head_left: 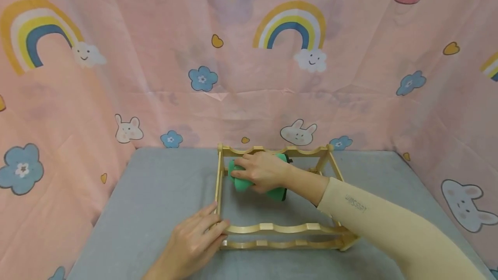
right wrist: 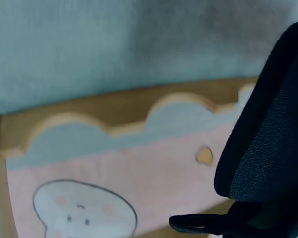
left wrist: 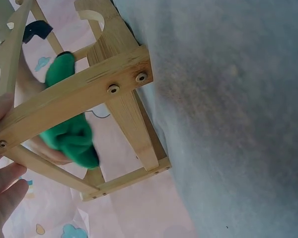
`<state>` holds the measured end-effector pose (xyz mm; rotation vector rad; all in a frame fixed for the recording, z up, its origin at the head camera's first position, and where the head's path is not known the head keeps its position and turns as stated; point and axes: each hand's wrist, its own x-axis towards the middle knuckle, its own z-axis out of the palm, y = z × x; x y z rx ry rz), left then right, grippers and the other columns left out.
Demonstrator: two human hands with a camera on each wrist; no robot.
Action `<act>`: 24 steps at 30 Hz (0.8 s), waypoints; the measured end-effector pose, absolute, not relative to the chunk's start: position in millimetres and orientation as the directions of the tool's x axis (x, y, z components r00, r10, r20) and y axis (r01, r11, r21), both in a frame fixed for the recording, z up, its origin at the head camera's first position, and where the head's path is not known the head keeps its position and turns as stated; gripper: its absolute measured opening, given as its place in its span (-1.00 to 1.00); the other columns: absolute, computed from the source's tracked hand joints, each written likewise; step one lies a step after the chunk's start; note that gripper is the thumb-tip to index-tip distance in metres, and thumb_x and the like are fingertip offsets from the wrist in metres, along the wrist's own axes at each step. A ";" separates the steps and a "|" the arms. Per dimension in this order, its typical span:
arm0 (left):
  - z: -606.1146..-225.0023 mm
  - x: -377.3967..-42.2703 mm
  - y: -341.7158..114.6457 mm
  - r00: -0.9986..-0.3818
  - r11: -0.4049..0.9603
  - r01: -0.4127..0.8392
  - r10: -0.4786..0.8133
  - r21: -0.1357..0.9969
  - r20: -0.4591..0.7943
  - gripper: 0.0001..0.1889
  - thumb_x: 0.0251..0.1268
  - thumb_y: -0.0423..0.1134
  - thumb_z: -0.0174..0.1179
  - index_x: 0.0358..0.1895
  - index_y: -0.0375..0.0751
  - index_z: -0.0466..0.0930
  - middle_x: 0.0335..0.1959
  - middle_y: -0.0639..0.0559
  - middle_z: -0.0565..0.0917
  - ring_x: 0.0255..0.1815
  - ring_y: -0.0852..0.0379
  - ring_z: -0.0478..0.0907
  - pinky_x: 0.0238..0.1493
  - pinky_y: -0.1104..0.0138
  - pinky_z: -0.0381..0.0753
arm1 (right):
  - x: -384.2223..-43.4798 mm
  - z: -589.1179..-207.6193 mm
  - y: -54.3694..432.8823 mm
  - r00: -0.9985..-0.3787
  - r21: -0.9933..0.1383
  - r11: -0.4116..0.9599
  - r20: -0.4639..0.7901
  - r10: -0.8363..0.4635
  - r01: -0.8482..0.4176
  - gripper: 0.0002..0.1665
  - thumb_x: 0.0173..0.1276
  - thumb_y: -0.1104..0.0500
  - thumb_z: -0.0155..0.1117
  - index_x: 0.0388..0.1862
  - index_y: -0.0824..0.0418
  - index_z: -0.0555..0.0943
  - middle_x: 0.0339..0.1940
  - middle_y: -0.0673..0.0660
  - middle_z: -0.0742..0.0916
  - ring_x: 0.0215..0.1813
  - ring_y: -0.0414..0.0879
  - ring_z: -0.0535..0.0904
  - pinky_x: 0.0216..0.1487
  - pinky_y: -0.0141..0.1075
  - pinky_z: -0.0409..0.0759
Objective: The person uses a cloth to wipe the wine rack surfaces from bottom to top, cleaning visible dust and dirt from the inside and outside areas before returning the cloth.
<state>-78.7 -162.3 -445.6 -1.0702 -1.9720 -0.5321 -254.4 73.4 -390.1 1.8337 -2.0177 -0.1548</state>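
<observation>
Plainly, the bench (head_left: 155, 193) is carrying a rack (head_left: 266, 227). The left hand (head_left: 194, 239) is holding the rack's near left corner, its fingers straddling the wood. The right hand (head_left: 264, 171), the nearer one, is gripping a green cloth (head_left: 242, 184), its fingers curling over it. The cloth is lying directly under that palm, within the rack's frame, towards its far side; the hand is partly hiding its long axis.

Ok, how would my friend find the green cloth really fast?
Find the grey table, then the pale wooden rack standing on it. Toward the rack's back left, the right hand's grip holds the green cloth. Its bright green, dark-edged fabric stands out from the pale wood around it.
</observation>
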 end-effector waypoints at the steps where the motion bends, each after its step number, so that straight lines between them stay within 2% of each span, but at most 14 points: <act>1: -445.3 -79.0 -162.4 -0.310 0.551 0.834 0.492 -0.015 0.814 -0.67 0.69 -0.12 0.05 -0.09 -0.23 0.77 -0.26 0.02 0.72 -0.05 -0.24 0.78 -0.11 0.04 0.80 | -255.0 -394.1 71.6 -0.064 0.347 0.133 0.204 -0.977 -0.928 -0.42 0.14 0.13 0.53 0.21 0.07 0.71 0.07 0.14 0.69 -0.14 -0.07 0.66 -0.28 -0.35 0.68; 5: -444.5 -79.9 -162.4 -0.302 0.550 0.835 0.492 -0.022 0.817 -0.68 0.68 -0.12 0.07 -0.10 -0.22 0.77 -0.26 0.03 0.72 -0.05 -0.23 0.78 -0.13 0.05 0.80 | -256.5 -409.6 64.1 -0.127 0.367 0.170 0.139 -0.982 -0.915 -0.48 0.31 0.17 0.45 0.27 0.05 0.70 0.15 0.12 0.70 -0.09 -0.09 0.67 -0.25 -0.38 0.68; 9: -444.2 -80.0 -162.9 -0.305 0.549 0.835 0.488 -0.017 0.817 -0.69 0.68 -0.11 0.08 -0.11 -0.21 0.77 -0.25 0.03 0.72 -0.03 -0.21 0.78 -0.13 0.07 0.80 | -257.7 -424.9 57.8 -0.169 0.452 0.172 0.047 -0.985 -0.875 -0.56 0.54 0.16 0.31 0.36 0.03 0.65 0.28 0.12 0.69 0.00 -0.06 0.69 -0.25 -0.39 0.69; 11: -444.5 -79.1 -163.8 -0.312 0.551 0.834 0.486 -0.009 0.816 -0.70 0.67 -0.11 0.09 -0.10 -0.20 0.77 -0.24 0.03 0.73 -0.01 -0.21 0.77 -0.12 0.07 0.80 | -258.3 -432.1 55.2 -0.175 0.502 0.155 0.007 -0.985 -0.851 -0.57 0.59 0.14 0.27 0.39 0.03 0.62 0.33 0.13 0.67 0.00 -0.05 0.69 -0.31 -0.40 0.66; 18: -445.5 -77.9 -165.5 -0.326 0.551 0.834 0.493 0.000 0.807 -0.72 0.65 -0.11 0.12 -0.06 -0.20 0.77 -0.19 0.03 0.73 0.04 -0.20 0.76 -0.06 0.08 0.79 | -261.8 -447.5 53.0 -0.193 0.624 0.118 -0.054 -0.980 -0.773 -0.56 0.59 0.08 0.27 0.40 -0.05 0.59 0.27 0.07 0.65 -0.12 -0.12 0.60 -0.43 -0.43 0.54; 24: -445.6 -77.5 -165.7 -0.340 0.552 0.834 0.492 0.015 0.802 -0.72 0.66 -0.11 0.10 -0.05 -0.19 0.76 -0.20 0.03 0.72 0.04 -0.20 0.76 -0.06 0.07 0.79 | -263.4 -450.6 54.1 -0.202 0.645 0.106 -0.077 -0.976 -0.757 -0.58 0.58 0.00 0.29 0.36 -0.06 0.61 0.12 0.04 0.65 -0.20 -0.15 0.53 -0.45 -0.43 0.51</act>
